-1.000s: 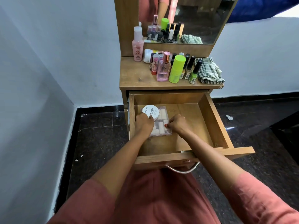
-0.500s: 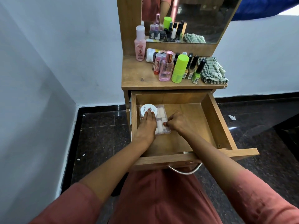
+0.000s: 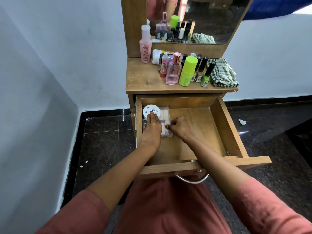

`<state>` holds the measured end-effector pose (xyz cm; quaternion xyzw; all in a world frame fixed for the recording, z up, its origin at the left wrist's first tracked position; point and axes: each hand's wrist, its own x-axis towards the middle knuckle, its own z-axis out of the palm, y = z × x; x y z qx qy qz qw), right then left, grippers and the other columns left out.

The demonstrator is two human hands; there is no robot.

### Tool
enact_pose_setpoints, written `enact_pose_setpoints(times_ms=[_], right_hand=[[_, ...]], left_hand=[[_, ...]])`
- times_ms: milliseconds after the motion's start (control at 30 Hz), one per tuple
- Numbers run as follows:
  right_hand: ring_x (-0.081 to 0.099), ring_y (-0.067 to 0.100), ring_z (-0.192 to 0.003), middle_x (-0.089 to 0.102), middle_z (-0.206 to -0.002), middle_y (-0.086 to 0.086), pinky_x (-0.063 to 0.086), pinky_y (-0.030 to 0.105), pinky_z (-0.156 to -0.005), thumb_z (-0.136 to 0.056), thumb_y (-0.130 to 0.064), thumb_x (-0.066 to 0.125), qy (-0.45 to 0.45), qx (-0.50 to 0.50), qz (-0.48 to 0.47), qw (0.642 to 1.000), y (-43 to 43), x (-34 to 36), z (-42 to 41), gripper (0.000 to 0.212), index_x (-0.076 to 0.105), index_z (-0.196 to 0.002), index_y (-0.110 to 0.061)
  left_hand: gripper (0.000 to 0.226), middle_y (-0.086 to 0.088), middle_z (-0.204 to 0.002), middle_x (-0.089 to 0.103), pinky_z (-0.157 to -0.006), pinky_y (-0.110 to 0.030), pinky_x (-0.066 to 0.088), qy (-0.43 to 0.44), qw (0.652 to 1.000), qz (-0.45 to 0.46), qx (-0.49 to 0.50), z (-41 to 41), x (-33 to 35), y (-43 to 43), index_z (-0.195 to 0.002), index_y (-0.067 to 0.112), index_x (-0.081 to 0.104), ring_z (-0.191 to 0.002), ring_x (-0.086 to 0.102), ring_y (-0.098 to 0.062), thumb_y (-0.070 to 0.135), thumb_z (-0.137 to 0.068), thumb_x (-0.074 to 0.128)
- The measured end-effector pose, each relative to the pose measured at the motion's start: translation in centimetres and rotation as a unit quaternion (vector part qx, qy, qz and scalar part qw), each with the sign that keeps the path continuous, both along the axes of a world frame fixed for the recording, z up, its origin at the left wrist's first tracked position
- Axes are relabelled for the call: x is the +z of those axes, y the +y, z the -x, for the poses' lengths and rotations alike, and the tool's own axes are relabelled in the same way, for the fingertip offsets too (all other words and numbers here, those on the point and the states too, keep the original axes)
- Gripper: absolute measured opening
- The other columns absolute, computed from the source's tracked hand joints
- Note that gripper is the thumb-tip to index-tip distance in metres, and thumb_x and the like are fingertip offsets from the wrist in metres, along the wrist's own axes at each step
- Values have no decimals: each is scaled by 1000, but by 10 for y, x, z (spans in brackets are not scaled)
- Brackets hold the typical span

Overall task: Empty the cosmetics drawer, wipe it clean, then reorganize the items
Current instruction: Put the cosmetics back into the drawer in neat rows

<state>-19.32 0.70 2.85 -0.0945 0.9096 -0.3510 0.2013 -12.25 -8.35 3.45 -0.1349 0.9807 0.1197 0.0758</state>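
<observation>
The wooden drawer is pulled out. In its far left corner lies a clear plastic case of pale items, with a round white jar standing at its far left end. My left hand lies flat over the case, its straight fingertips touching the jar. At the case's right edge my right hand has curled fingers, with the fingertips pinching the rim. The rest of the drawer floor is bare wood.
On the dresser top stand a pink bottle, a perfume bottle, a lime green tube, several nail polishes and a checked cloth. A mirror rises behind. White walls close in at the left.
My left hand has slid forward over the case, from its near edge up to the jar. The case and jar now sit deeper in the left corner.
</observation>
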Motion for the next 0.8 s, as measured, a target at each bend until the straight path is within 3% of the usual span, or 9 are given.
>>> enact_pose_setpoints(times_ms=[100, 233, 300, 367, 400, 500, 600, 700, 800], right_hand=[[47, 18, -60, 55, -75, 12, 29, 13, -42, -83, -13, 64, 3, 20, -29, 999, 1, 0, 0, 22, 66, -86, 9], [59, 32, -97, 63, -104, 19, 46, 31, -76, -81, -19, 65, 70, 29, -59, 995, -2, 1, 2, 30, 64, -102, 2], [59, 28, -101, 61, -115, 18, 45, 23, -82, -81, -13, 66, 80, 36, -27, 996, -11, 9, 3, 37, 59, -115, -1], [58, 17, -83, 63, -104, 19, 36, -3, -63, -80, -1, 62, 74, 58, 2, 996, -19, 19, 3, 40, 57, -119, -2], [57, 14, -76, 64, -96, 19, 33, -4, -54, -80, 5, 58, 79, 65, 12, 995, -22, 22, 3, 39, 60, -118, -2], [59, 20, -80, 68, -91, 15, 35, 6, -50, -78, 9, 46, 88, 54, 50, 993, -28, 24, -2, 36, 66, -107, 0], [63, 28, -86, 70, -97, 21, 38, 25, -62, -76, 7, 47, 98, 46, 65, 992, -38, 18, -2, 33, 68, -101, 0], [58, 22, -80, 69, -98, 24, 32, 15, -54, -77, 9, 48, 106, 40, 72, 991, -41, 15, -2, 31, 67, -99, 4], [60, 25, -87, 68, -100, 22, 35, 12, -60, -79, 9, 50, 87, 45, 71, 993, -40, 14, -3, 31, 65, -105, 3]], left_hand=[[70, -20, -155, -1, -116, -34, 18, 3, 1000, 0, 0, 1, 1, -1, -145, -4, 0, -145, 0, -30, -14, -89, 41], [67, -21, -154, 8, -114, -34, 24, -7, 1000, 3, -4, 5, 6, -5, -144, -4, 10, -144, 11, -31, -9, -89, 46], [55, -22, -147, 27, -107, -34, 38, 0, 1000, 9, -1, 11, 10, -10, -140, -4, 27, -135, 33, -31, -6, -89, 48], [39, -20, -132, 46, -96, -34, 48, 13, 1000, 27, -2, 16, 16, -14, -129, -3, 44, -119, 51, -30, -5, -90, 47], [35, -19, -127, 50, -94, -34, 49, 18, 999, 42, -6, 18, 19, -15, -125, -3, 48, -114, 55, -30, -5, -90, 47], [33, -18, -122, 53, -92, -34, 48, 40, 996, 81, -22, 21, 22, -20, -121, -3, 51, -112, 55, -29, -8, -89, 45], [33, -18, -121, 54, -90, -32, 49, 56, 993, 99, -26, 23, 24, -25, -119, -2, 51, -112, 55, -29, -10, -88, 45], [32, -19, -120, 55, -89, -32, 49, 56, 993, 96, -26, 25, 22, -27, -119, -3, 51, -112, 55, -29, -9, -88, 45], [33, -19, -120, 55, -89, -32, 49, 53, 995, 77, -17, 22, 23, -26, -120, -2, 52, -111, 56, -29, -8, -88, 47]])
